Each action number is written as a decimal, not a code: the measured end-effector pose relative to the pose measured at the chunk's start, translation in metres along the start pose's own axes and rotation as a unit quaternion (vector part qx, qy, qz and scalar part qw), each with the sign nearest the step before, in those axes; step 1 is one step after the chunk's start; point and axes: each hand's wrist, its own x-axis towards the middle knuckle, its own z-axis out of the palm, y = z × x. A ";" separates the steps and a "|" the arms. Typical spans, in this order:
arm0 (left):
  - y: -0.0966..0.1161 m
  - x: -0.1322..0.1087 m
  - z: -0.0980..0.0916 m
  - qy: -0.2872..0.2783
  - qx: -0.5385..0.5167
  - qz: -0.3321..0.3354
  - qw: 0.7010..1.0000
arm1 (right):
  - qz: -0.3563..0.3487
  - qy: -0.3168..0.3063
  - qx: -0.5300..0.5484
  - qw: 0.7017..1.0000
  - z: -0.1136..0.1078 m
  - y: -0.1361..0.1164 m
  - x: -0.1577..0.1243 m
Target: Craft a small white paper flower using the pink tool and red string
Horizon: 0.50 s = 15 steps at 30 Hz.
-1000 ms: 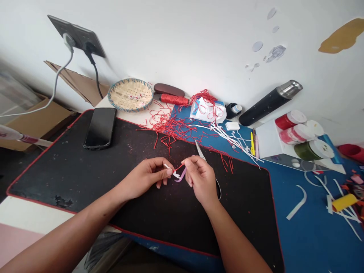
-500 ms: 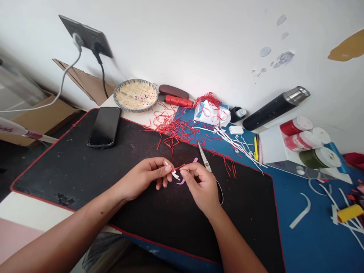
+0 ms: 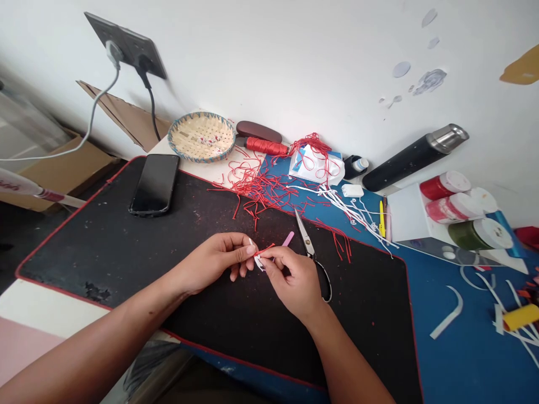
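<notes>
Head view: left hand (image 3: 217,261) and right hand (image 3: 295,278) meet fingertip to fingertip, both pinching narrow on a small white paper piece with short red cord (image 3: 261,253), probably to steady it above the black mat (image 3: 105,241). At 2 o'clock of them lie steel scissors (image 3: 310,244).

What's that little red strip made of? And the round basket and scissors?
The red strip looks like thin, flat matte paper, though too small to be sure. The basket looks woven from pale straw or bamboo; the weave shows. The scissors have shiny blades, likely steel.
</notes>
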 end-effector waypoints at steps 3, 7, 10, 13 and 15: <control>-0.001 0.000 -0.001 0.004 0.005 -0.006 1.000 | -0.017 -0.008 -0.026 0.999 0.000 0.001 0.000; -0.001 0.000 -0.002 0.010 0.021 -0.009 1.000 | -0.027 -0.016 -0.056 0.998 0.000 0.003 -0.001; -0.001 0.000 -0.003 0.010 0.032 -0.009 0.999 | -0.030 -0.019 -0.069 0.997 0.000 0.003 -0.002; -0.002 0.001 -0.004 0.008 0.039 -0.007 0.999 | -0.032 -0.023 -0.077 0.996 0.000 0.003 -0.002; -0.002 0.001 -0.004 0.008 0.042 -0.005 0.999 | -0.032 -0.026 -0.075 0.996 0.000 0.002 -0.001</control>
